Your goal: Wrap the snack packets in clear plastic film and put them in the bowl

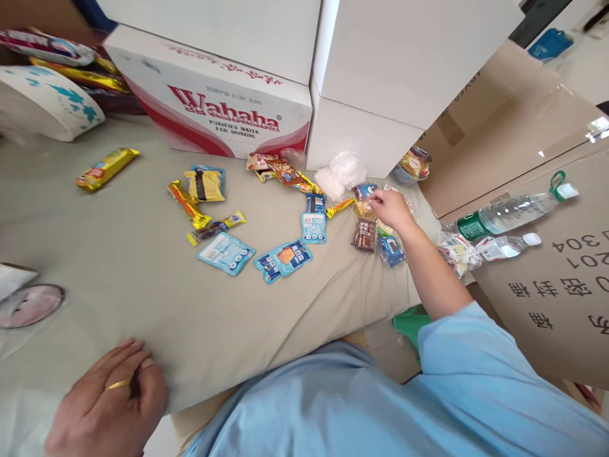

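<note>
My right hand (391, 207) reaches out over a small heap of snack packets at the right of the beige cloth. Its fingers are bent down onto a golden packet (364, 209), beside a blue packet (364, 190) and a brown cocoa packet (365, 235). Whether it grips any of them I cannot make out. My left hand (107, 400) lies flat on the cloth (143, 279) near the front edge, fingers together, a gold ring on one finger, holding nothing. Light blue packets (226, 252) and yellow bars (188, 204) lie scattered in the middle.
A Wahaha water carton (209, 101) and white boxes (394, 70) stand at the back. Cardboard boxes (547, 273) with two plastic bottles (509, 214) are at the right. A yellow bar (107, 167) lies alone at the left. A crumpled clear bag (340, 172) sits by the boxes.
</note>
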`<state>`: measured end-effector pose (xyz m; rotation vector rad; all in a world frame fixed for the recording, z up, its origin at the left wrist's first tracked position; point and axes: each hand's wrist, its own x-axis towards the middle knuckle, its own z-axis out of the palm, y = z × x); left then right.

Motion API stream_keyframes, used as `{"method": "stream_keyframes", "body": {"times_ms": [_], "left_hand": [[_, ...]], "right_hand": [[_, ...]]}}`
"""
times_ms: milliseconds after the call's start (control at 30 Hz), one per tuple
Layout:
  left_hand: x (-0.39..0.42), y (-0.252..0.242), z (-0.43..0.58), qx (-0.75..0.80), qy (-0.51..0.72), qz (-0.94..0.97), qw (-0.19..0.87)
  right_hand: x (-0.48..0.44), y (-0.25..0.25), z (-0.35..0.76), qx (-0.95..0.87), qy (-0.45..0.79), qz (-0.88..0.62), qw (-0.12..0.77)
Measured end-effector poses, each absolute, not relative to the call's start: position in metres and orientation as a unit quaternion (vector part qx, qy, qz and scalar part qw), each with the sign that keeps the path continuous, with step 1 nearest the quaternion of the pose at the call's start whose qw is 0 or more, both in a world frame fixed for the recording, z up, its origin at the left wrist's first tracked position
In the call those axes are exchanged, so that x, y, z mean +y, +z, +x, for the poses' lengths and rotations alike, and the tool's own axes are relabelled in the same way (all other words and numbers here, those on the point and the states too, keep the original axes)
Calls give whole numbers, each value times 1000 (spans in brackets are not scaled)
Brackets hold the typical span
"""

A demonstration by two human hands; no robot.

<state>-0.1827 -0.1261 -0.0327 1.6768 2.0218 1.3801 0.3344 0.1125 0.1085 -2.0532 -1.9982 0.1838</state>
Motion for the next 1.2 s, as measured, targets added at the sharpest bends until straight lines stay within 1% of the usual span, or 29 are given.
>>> {"method": "stream_keyframes", "body": {"times_ms": [133,233,300,400,433,500,600,633,700,767,800,933,1033,1200], "left_hand": [[-129,-34,-182,632,430,642,-60],[-130,-36,-182,634,428,636,-101],[-130,-38,-182,638,428,631,-110],[-131,-41,-183,640,430,627,-114],[-131,-41,-183,641,431,625,-110],[-131,-41,-183,643,433,623,-101],[-130,-39,-183,620,442,637,-120],[-130,-38,-183,610,445,642,-132],[-130,-36,-181,608,443,644,-142],[-129,-35,-180,627,435,634,-127],[-130,-34,-179,639,432,627,-114],[-131,-34,-179,661,428,610,-88],[-132,-36,-181,652,417,624,-109],[-134,-38,-179,622,410,653,-140]], "right_hand": [[189,105,295,-635,-10,-738,227],[223,105,285,-590,-53,-752,287],[234,102,283,-599,-49,-750,276],[238,97,286,-625,-27,-746,228],[238,95,289,-628,-26,-743,231],[238,94,296,-631,-28,-729,264],[238,95,311,-628,-8,-712,314],[238,95,316,-625,3,-716,310],[237,95,324,-620,24,-736,272],[237,94,327,-614,29,-753,237],[237,95,326,-611,22,-755,237],[245,95,298,-655,-18,-701,281],[255,91,258,-715,20,-648,263],[272,68,192,-704,63,-659,257]]}}
